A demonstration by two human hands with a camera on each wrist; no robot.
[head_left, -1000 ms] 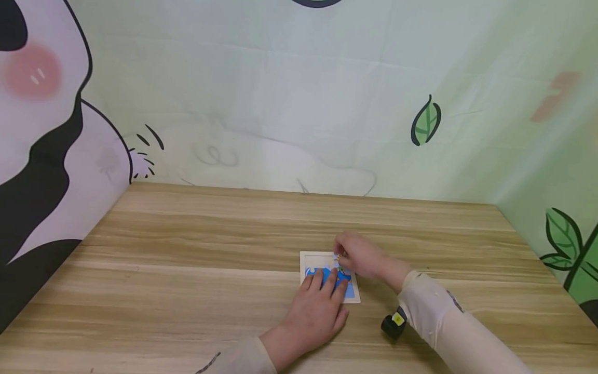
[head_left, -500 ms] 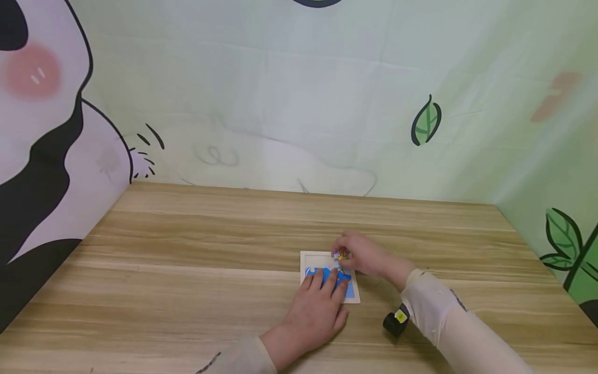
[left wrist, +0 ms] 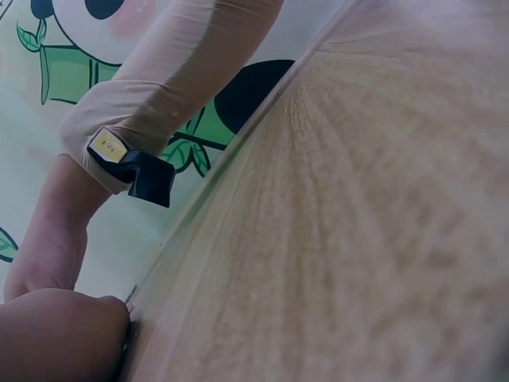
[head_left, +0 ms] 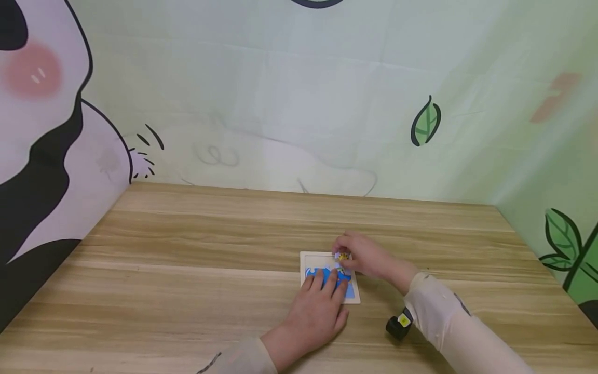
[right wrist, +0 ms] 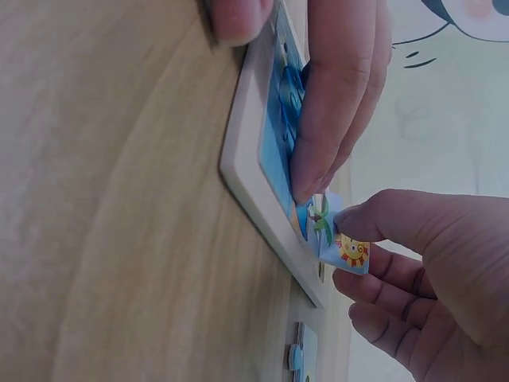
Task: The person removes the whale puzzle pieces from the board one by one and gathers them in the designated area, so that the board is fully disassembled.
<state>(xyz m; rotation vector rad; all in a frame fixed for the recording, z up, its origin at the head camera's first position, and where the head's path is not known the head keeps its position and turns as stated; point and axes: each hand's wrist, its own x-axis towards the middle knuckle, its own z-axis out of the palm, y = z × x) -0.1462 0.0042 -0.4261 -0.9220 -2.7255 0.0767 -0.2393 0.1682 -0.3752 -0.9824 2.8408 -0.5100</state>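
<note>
A square jigsaw puzzle board (head_left: 357,297) with a pale rim and blue picture lies on the table. My left hand (head_left: 314,313) rests on its near part, fingers spread and straight; in the right wrist view those fingers (right wrist: 338,95) press the blue picture. Above the board's far right corner, my right hand (head_left: 366,255) pinches a puzzle piece (right wrist: 352,251) printed with a smiling sun, thumb on its printed face. That piece is tilted, close to a palm-tree part of the picture (right wrist: 321,219). The far left of the board shows its bare pale base.
Another puzzle piece (right wrist: 296,358) lies on the wooden table (head_left: 187,301) beyond the board. A black wrist camera (head_left: 399,325) hangs under the right sleeve. A printed cloth wall (head_left: 280,104) stands behind the table.
My right hand has shifted slightly and turned the puzzle piece, so its sun print shows more. The right forearm has edged a little to the right. My left hand and the board stay still.
</note>
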